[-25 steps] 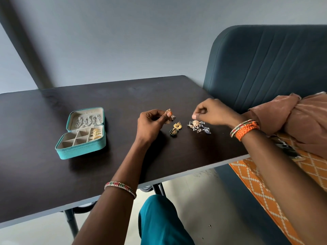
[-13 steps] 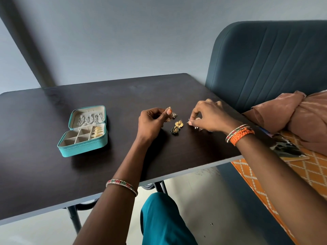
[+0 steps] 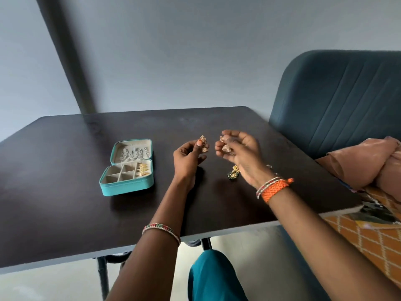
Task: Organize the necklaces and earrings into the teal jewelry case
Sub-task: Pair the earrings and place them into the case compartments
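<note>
The teal jewelry case [image 3: 128, 186] lies open on the dark table, left of my hands. Silver necklaces [image 3: 133, 153] hang in its lid and gold earrings [image 3: 143, 169] fill its right compartment. My left hand [image 3: 187, 159] pinches a gold bell-shaped earring [image 3: 204, 143] above the table. Just to its right, my right hand [image 3: 240, 156] pinches a matching gold earring [image 3: 225, 145]. A green and gold earring pair [image 3: 234, 173] lies on the table under my right wrist. Any other loose pieces are hidden behind that hand.
The dark table [image 3: 65, 209] has a pale front edge. A teal padded sofa [image 3: 342, 101] stands at the right, with a brown cloth bundle [image 3: 364, 164] and an orange patterned fabric [image 3: 373, 246] on it. A grey wall rises behind.
My right hand has lifted from the pile of loose pieces, now holding a gold earring beside the one in my left hand. The camera has tilted up.
</note>
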{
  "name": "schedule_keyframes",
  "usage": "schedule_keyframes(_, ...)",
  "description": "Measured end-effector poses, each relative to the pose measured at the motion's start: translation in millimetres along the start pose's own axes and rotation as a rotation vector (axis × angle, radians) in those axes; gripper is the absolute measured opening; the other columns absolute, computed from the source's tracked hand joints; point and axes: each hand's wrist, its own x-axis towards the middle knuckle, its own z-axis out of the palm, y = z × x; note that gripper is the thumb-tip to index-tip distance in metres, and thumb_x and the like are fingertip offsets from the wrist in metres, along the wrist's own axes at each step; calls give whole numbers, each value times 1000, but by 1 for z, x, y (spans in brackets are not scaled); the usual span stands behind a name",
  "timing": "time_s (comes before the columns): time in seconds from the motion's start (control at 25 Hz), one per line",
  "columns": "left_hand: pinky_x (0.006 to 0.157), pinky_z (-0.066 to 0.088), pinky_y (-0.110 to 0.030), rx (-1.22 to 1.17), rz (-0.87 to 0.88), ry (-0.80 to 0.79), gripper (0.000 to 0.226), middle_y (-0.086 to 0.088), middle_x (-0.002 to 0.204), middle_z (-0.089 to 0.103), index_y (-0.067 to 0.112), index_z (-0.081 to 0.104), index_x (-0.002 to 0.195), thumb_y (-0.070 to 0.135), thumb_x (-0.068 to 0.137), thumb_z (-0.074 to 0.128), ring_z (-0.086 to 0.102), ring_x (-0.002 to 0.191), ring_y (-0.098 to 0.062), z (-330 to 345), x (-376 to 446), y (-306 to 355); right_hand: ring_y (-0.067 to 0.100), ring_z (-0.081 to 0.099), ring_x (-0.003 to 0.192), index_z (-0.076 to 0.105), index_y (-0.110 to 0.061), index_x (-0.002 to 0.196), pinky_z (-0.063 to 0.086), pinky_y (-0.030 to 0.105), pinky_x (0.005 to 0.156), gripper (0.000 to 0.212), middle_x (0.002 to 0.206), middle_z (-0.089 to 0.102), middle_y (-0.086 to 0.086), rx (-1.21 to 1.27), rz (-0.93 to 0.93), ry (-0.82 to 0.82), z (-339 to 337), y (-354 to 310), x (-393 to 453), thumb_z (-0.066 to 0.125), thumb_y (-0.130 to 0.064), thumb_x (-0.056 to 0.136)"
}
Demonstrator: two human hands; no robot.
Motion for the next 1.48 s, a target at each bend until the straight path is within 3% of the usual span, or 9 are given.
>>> schedule_keyframes(0.2, 57, 51, -17, -88, 20, 165, 18, 2, 61, 64, 10, 62, 75, 13, 92, 58, 60, 57, -5, -32, 7, 9, 15, 66, 84, 61, 1, 110, 56, 30, 79, 20, 90, 67, 9, 101, 160, -73, 55, 35, 14, 50, 3, 93)
schedule_keyframes(0.36, 59, 51, -19, -60, 15, 137, 13, -5, 71, 65, 8, 62, 79, 14, 91, 61, 61, 62, -9, -46, 13, 12, 15, 65, 83, 57, 8, 118, 55, 26, 78, 27, 91, 67, 8, 127, 159, -89, 62, 48, 24, 47, 7, 92)
schedule_keyframes(0.52, 57, 52, -16, -19, 16, 122, 6, 0, 67, 68, 6, 63, 80, 6, 85, 66, 59, 62, -14, -43, 13, 9, 15, 64, 86, 57, 7, 118, 55, 25, 77, 29, 96, 67, 6, 76, 126, -86, 57, 52, 28, 44, 9, 93)
schedule_keyframes(0.68, 62, 53, -19, 115, 68, 199, 11, 3, 61, 67, 11, 66, 74, 5, 84, 69, 61, 59, -7, -42, 18, 7, 9, 65, 79, 65, 2, 108, 53, 18, 69, 22, 90, 70, 2, -66, 52, -63, 61, 55, 32, 52, 6, 91)
schedule_keyframes(0.84, 70, 58, -38, 404, 107, 314, 10, -10, 71, 71, 8, 73, 77, 17, 80, 72, 68, 66, -22, -40, 21, 3, 21, 67, 78, 67, 4, 100, 58, 30, 72, 14, 92, 70, 16, -155, 39, 26, 59, 58, 40, 61, 1, 87)
schedule_keyframes(0.92, 71, 56, -34, 560, 104, 341, 12, -11, 76, 72, 6, 74, 81, 17, 81, 70, 68, 72, -22, -37, 21, 6, 24, 70, 79, 70, 1, 91, 59, 36, 74, 10, 88, 72, 15, -266, -3, 78, 59, 61, 43, 69, -4, 82)
schedule_keyframes(1.16, 72, 45, -25, 893, -35, 273, 19, -14, 88, 73, 9, 75, 88, 25, 81, 69, 67, 89, -25, -48, 33, 18, 15, 70, 68, 73, -16, 68, 60, 37, 74, 5, 73, 74, 5, -519, 8, 86, 60, 61, 50, 77, -17, 72)
schedule_keyframes(1.36, 77, 52, -33, 975, -43, 220, 23, -14, 82, 72, 11, 75, 85, 33, 80, 69, 67, 86, -29, -54, 39, 17, 8, 68, 65, 76, -17, 70, 56, 26, 64, 7, 68, 73, -3, -651, -18, 164, 63, 60, 47, 76, -23, 72)
schedule_keyframes(1.48, 73, 48, -30, 987, -65, 159, 23, -13, 84, 72, 11, 74, 85, 33, 81, 69, 66, 89, -28, -57, 42, 18, 11, 68, 72, 77, -20, 71, 53, 23, 62, 9, 71, 73, -5, -778, -36, 194, 63, 60, 46, 76, -29, 72)
